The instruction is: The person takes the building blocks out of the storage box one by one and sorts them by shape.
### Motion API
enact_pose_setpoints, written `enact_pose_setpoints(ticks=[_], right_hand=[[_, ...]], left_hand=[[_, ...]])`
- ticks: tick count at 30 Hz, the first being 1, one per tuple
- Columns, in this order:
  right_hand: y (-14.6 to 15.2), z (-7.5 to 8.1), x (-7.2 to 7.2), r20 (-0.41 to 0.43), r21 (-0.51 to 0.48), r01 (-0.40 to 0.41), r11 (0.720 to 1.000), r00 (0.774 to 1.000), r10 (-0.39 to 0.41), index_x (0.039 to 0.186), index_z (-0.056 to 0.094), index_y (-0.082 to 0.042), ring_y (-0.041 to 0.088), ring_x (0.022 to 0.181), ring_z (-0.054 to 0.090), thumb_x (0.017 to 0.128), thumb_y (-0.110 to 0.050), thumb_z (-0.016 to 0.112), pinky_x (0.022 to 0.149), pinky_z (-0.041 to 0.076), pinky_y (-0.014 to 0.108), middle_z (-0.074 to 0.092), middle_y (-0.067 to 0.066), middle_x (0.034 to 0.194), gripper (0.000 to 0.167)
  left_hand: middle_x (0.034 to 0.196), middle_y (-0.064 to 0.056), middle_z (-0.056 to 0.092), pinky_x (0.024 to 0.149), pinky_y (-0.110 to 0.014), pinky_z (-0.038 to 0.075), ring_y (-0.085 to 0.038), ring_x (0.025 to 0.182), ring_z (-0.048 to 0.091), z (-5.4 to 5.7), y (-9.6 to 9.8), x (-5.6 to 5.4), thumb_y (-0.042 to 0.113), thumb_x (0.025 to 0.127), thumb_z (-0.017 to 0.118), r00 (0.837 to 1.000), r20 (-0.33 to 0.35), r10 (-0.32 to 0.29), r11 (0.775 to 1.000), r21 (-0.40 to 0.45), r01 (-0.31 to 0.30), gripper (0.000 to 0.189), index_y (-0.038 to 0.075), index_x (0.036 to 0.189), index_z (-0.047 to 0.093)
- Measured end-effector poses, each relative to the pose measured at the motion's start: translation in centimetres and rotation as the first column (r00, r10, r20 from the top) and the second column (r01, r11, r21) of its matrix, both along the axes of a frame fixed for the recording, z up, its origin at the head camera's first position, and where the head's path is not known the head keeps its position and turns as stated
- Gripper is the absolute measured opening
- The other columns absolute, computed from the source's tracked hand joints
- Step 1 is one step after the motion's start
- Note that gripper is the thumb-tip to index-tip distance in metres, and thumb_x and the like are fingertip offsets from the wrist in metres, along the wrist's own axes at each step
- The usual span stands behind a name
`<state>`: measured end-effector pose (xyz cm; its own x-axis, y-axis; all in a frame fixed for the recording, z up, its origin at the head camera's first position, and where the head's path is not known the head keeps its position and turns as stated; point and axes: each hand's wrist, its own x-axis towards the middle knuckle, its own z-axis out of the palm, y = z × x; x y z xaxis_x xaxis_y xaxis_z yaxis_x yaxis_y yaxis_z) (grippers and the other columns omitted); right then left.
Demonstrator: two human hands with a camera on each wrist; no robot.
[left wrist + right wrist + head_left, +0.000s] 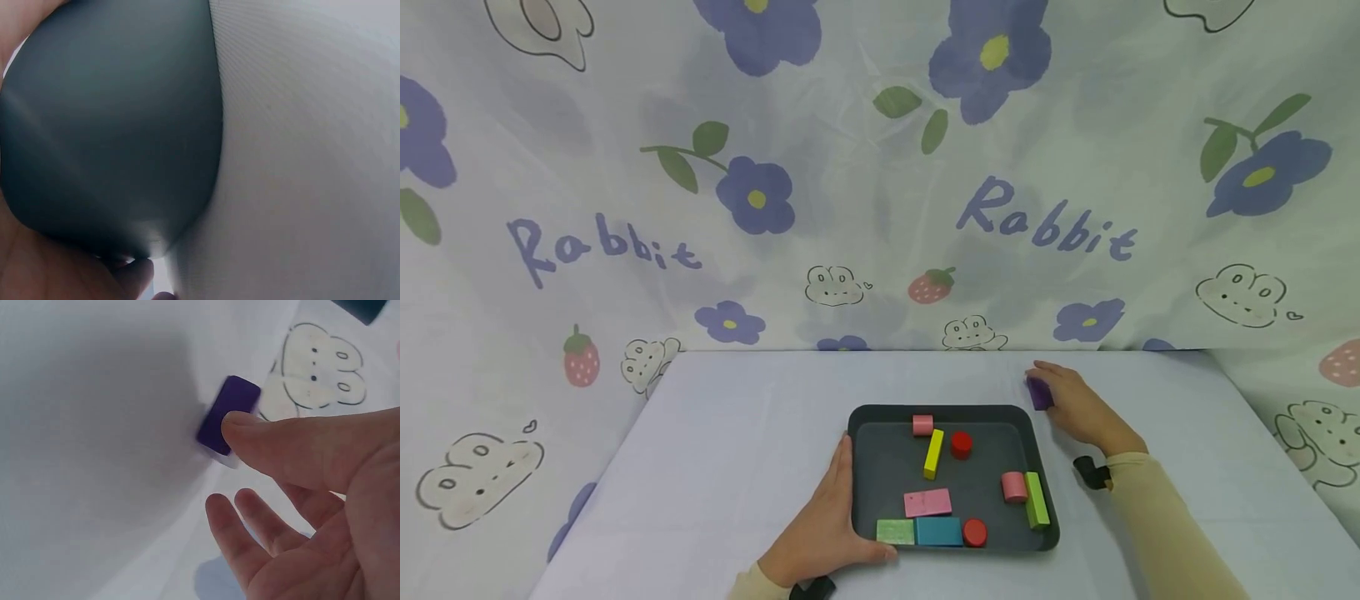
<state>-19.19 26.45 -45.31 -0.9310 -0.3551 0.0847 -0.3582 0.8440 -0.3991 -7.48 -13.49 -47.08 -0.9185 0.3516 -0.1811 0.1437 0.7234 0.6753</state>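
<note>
My left hand (pixel 822 518) holds a dark grey tray (pixel 868 475) by its near left corner, fingers along the left side and thumb at the front rim. In the left wrist view the tray's wall (pixel 119 131) fills the space between thumb and fingers. Beyond the tray's far right corner, my right hand (pixel 1086 408) pinches a purple block (pixel 1040 393). The right wrist view shows the thumb pressed on the purple block (pixel 228 403), with the other fingers spread below; the fingertip behind the block is hidden.
Inside the tray lie a green block (pixel 895 532), a blue block (pixel 938 532), a pink block (pixel 927 502), a yellow block (pixel 933 454), a lime block (pixel 1037 500), red cylinders (pixel 961 445) and pink cylinders (pixel 1013 487). A printed cloth (pixel 865 200) hangs behind the white table (pixel 715 467).
</note>
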Motion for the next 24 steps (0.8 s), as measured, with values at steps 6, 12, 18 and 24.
enact_pose_setpoints(ticks=[6,12,18,24], right_hand=[[-0.2,0.8,0.8,-0.020,-0.011,0.004,1.000,1.000,-0.004,0.140,0.050,0.007,0.052,0.136,0.035,0.083,0.016,0.065,0.110,0.029,0.065,0.040,0.032,0.149,0.059],[-0.6,1.5,1.8,-0.064,-0.037,-0.019,0.999,0.998,0.016,0.141,0.047,0.009,0.052,0.135,0.036,0.084,0.015,0.066,0.110,0.029,0.064,0.041,0.032,0.148,0.060],[-1.1,2.5,3.1,-0.074,-0.057,-0.015,0.998,0.997,0.011,0.143,0.045,0.008,0.050,0.136,0.035,0.086,0.012,0.067,0.110,0.030,0.064,0.040,0.031,0.149,0.061],[-1.9,3.4,4.6,-0.067,-0.069,0.018,0.997,0.997,-0.022,0.144,0.044,0.007,0.050,0.136,0.036,0.089,0.002,0.070,0.109,0.031,0.064,0.041,0.031,0.149,0.061]], left_hand=[[0.168,-0.015,-0.008,0.115,-0.059,0.026,-0.033,0.153,0.009,0.1,0.0,0.0,0.072,0.060,0.084,1.000,0.000,0.002,1.000,0.000,-0.002,0.153,0.004,0.160,-0.011],[0.168,-0.016,-0.007,0.116,-0.059,0.024,-0.033,0.153,0.009,0.1,0.0,0.1,0.072,0.061,0.083,1.000,-0.005,0.003,1.000,-0.005,-0.003,0.153,0.003,0.160,-0.011],[0.168,-0.015,-0.007,0.116,-0.058,0.024,-0.033,0.153,0.008,-0.1,0.0,0.1,0.073,0.060,0.083,1.000,-0.012,-0.001,1.000,-0.008,0.001,0.153,0.003,0.160,-0.010],[0.168,-0.016,-0.006,0.116,-0.058,0.025,-0.033,0.153,0.010,-0.2,0.0,0.0,0.073,0.060,0.083,1.000,-0.015,0.001,1.000,0.003,-0.001,0.154,0.003,0.160,-0.010]])
